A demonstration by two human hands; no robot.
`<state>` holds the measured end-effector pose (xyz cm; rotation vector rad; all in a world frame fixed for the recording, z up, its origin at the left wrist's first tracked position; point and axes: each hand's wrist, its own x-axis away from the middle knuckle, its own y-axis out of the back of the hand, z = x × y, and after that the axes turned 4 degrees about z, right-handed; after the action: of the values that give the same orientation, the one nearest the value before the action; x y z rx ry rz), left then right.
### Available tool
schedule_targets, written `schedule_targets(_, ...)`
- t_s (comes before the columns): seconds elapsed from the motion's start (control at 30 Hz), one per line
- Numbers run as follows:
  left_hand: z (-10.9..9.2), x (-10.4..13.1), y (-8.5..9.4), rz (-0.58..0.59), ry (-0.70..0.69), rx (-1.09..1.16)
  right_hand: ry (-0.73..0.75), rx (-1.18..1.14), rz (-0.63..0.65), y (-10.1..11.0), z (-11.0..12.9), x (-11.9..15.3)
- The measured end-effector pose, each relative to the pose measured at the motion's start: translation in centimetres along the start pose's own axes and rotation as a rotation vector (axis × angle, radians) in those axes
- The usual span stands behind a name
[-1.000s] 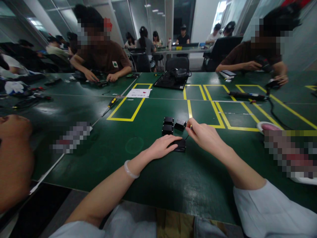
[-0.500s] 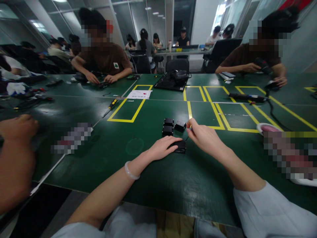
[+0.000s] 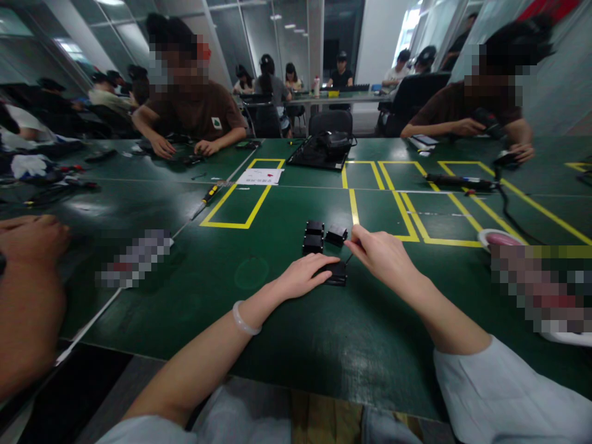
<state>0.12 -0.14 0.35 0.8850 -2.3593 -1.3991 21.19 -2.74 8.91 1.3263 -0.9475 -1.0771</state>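
My left hand (image 3: 303,275) rests on a small black block (image 3: 339,272) on the green table, its fingers over the top and the thumb along the near side. My right hand (image 3: 377,250) is closed in a pinch on a thin dark rod-like tool (image 3: 349,259). The tool slants down to the block's right end; its handle is hidden by my fingers, so its exact kind does not show. Just beyond stand similar black blocks: two in a column, the nearer black block (image 3: 313,242) partly behind my left fingers, and a tilted one (image 3: 337,234) to their right.
Yellow tape outlines (image 3: 231,224) mark the table. A yellow-and-black screwdriver (image 3: 210,195) lies left, a black tray (image 3: 319,157) farther back, a black bar-shaped tool (image 3: 462,182) right. Another person's arm (image 3: 32,283) reaches in at left. Two co-workers sit opposite.
My right hand has shifted slightly left and down, with the tool tip still at the block's right end. My left hand has stayed in place on the block.
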Motion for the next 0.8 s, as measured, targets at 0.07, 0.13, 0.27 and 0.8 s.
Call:
schedule_targets(0.07,0.0,-0.01,0.0,0.001,-0.001,0.001,0.0,0.018,-0.01,-0.12,-0.03,0.0)
schedule_targets(0.13,0.05,-0.02,-0.03,-0.001,-0.002,0.0,0.001,0.025,-0.018,-0.19,-0.02,-0.01)
schedule_targets(0.27,0.16,-0.03,-0.11,-0.005,-0.001,0.0,0.004,0.028,-0.018,-0.2,0.1,-0.03)
schedule_targets(0.8,0.2,-0.05,-0.19,-0.003,0.004,0.008,0.048,-0.11,-0.016,-0.15,-0.07,0.1)
